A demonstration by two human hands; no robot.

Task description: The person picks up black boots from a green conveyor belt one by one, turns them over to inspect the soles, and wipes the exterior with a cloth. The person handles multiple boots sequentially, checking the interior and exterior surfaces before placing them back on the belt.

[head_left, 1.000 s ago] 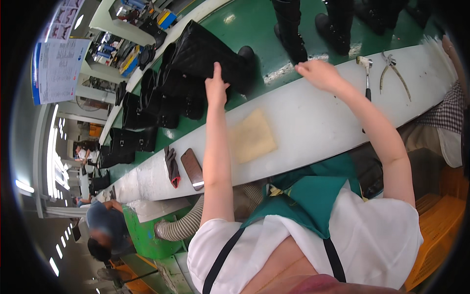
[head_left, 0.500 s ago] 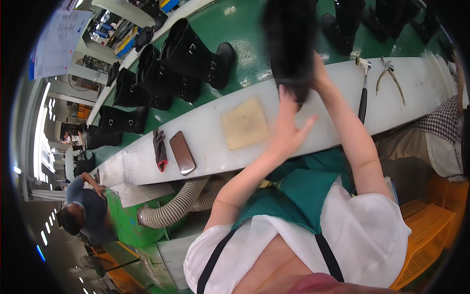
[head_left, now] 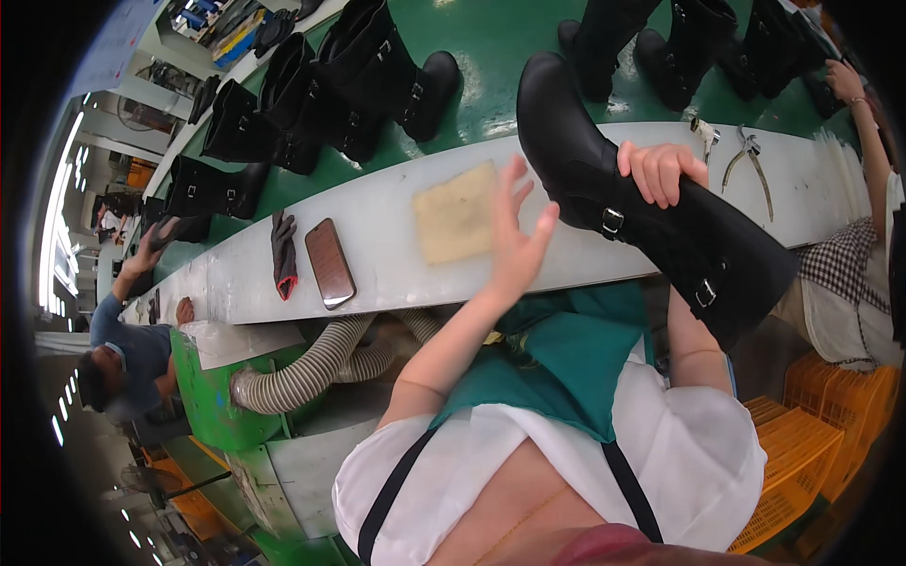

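A tall black boot (head_left: pixel 566 141) with buckled straps hangs slantwise over the white bench (head_left: pixel 377 217), its toe up and to the left. My right hand (head_left: pixel 665 174) is wrapped round its shaft, fingers showing on the near side. The shaft's open end points down to the right and hides part of my right forearm. Just left of the boot, my left hand (head_left: pixel 522 236) is raised with its fingers apart and holds nothing. Beneath that hand lies a flat beige pad (head_left: pixel 451 217).
Left on the bench lie a phone (head_left: pixel 330 264) and a dark glove (head_left: pixel 283 255); right, a hammer (head_left: pixel 705 140) and pincers (head_left: pixel 746 156). More black boots (head_left: pixel 373 66) stand on the green surface (head_left: pixel 510 57) beyond. Co-workers are at both sides, and orange crates (head_left: pixel 793 443) at lower right.
The boot has swung from beyond the bench toward me, its shaft now to the right. My left hand has come away from it. The left co-worker has raised an arm.
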